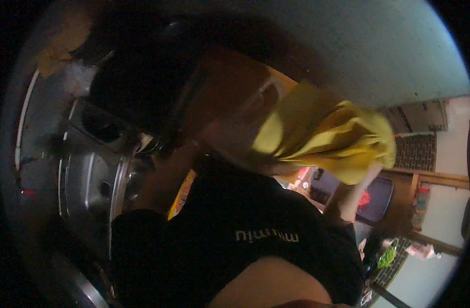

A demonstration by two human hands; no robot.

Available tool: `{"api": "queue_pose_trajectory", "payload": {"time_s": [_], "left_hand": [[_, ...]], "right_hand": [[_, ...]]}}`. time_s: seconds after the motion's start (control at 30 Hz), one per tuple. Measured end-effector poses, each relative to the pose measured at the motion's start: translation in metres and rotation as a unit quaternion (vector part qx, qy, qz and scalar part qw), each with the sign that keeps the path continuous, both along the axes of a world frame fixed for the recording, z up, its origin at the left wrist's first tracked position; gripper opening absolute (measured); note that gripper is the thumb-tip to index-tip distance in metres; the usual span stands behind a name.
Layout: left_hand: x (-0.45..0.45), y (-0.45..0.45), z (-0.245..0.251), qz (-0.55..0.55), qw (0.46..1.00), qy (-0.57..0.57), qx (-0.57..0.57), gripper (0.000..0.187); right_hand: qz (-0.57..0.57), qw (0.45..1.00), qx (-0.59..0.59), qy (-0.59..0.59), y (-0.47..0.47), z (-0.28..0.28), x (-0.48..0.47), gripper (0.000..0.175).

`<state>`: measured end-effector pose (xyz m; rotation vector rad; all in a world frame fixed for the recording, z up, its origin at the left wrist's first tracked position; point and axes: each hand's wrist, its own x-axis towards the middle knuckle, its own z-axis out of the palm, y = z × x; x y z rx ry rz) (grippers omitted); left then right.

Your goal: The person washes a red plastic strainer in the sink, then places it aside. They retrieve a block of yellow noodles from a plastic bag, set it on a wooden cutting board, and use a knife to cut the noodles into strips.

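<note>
A yellow cloth, creased and partly blurred, is held up in front of my body on the right. My right forearm rises from a black sleeve to the cloth, and the folds hide most of my right hand, which appears to grip the bunched fabric. On the left, a dark, blurred shape that looks like my left arm stretches towards the cloth's lower left edge. Shadow and blur obscure my left hand, so its grip cannot be made out. My black shirt bears lettering.
Left of my body is a metal sink or stove-like unit with bright edges. A yellow printed item lies beside my shirt. A pale wall stands at upper right; below it are a dark chair and a green bag.
</note>
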<state>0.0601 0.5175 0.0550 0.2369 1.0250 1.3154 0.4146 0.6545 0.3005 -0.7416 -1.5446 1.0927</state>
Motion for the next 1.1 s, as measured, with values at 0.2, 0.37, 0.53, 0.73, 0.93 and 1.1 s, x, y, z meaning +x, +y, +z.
{"api": "queue_pose_trajectory", "payload": {"time_s": [0.2, 0.37, 0.53, 0.73, 0.93, 1.1], "left_hand": [[0.039, -0.023, 0.028, -0.036, 0.997, 0.067, -0.025, 0.044], [0.020, -0.051, 0.061, -0.100, 0.971, 0.215, -0.015, 0.045], [-0.061, -0.066, 0.137, 0.087, 0.845, 0.522, 0.078, 0.045], [-0.248, -0.069, 0.219, 0.259, 0.558, 0.782, -0.101, 0.046], [-0.303, -0.070, 0.221, 0.111, 0.607, 0.736, -0.278, 0.047], [-0.299, -0.071, 0.215, 0.237, 0.548, 0.776, -0.203, 0.048]], "right_hand": [[-0.070, 0.996, -0.021, 0.051, 0.081, 0.061, -0.031, 0.038], [-0.079, 0.996, -0.009, 0.036, 0.102, 0.135, -0.059, 0.037], [-0.125, 0.982, 0.053, -0.129, 0.085, 0.160, -0.099, 0.034], [-0.023, 0.981, -0.072, -0.176, 0.053, 0.144, -0.136, 0.033], [0.176, 0.953, -0.226, -0.100, 0.034, 0.111, -0.129, 0.038], [0.172, 0.890, -0.419, -0.057, 0.057, 0.008, -0.141, 0.039]]}}
